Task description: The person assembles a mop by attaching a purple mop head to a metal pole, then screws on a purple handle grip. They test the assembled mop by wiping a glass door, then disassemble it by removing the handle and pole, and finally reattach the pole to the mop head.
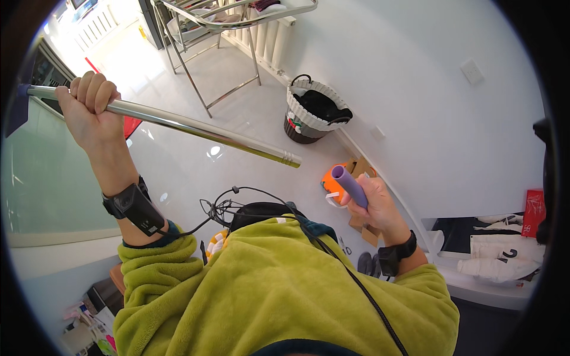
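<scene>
My left hand, raised at the left, is closed round a shiny metal pole. The pole slants down to the right, and its bare ringed end hangs in the air above the floor. A purple piece sits at its other end, partly cut off by the picture's rim. At the right, my right hand grips a short hollow purple tube, with its open mouth facing up and left. A gap separates the tube from the pole's bare end.
A metal folding rack stands at the back by a radiator. Beside the wall are a laundry basket and a cardboard box with an orange item. A black cable runs across my front. Folded clothes lie at the right.
</scene>
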Tool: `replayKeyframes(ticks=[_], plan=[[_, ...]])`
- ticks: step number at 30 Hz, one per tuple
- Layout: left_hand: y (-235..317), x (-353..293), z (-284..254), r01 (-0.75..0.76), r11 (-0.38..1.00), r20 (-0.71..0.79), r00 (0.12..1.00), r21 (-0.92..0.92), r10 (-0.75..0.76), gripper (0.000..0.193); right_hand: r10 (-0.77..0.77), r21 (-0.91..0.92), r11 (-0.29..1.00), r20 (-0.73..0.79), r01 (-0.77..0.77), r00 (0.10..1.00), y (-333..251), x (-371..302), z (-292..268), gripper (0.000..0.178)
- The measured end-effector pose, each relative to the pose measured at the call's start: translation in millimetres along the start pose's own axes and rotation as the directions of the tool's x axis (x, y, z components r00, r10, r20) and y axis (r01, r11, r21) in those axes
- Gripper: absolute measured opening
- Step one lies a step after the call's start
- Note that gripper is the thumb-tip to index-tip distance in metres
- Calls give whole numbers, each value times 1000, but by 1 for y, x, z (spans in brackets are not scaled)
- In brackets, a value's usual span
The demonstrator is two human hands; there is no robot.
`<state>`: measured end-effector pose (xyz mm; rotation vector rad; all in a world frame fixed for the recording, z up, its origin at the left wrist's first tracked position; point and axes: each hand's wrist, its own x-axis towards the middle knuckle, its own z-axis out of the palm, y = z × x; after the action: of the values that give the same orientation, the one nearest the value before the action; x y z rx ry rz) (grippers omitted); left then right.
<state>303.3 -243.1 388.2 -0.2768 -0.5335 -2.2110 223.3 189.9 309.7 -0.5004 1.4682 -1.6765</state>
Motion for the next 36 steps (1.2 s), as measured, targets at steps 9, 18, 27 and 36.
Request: replayKeyframes(ticks=[9,18,27,36], plan=[[4,8,-17,162,984,113,982,-69,-154,34,-503,-49,864,-61,500,862,-8,9,14,39],[11,15,-32,134,991,129,982,22,-136,46,-576,-243,793,-3,558,817,-29,6,24,50],[8,13,-27,142,988,207,967,60,-151,44,-638,-162,739,143,654,756,-23,10,13,43],[13,16,-29,156,986,158,974,59,-164,45,-653,-95,737,160,670,741,-22,12,12,43]])
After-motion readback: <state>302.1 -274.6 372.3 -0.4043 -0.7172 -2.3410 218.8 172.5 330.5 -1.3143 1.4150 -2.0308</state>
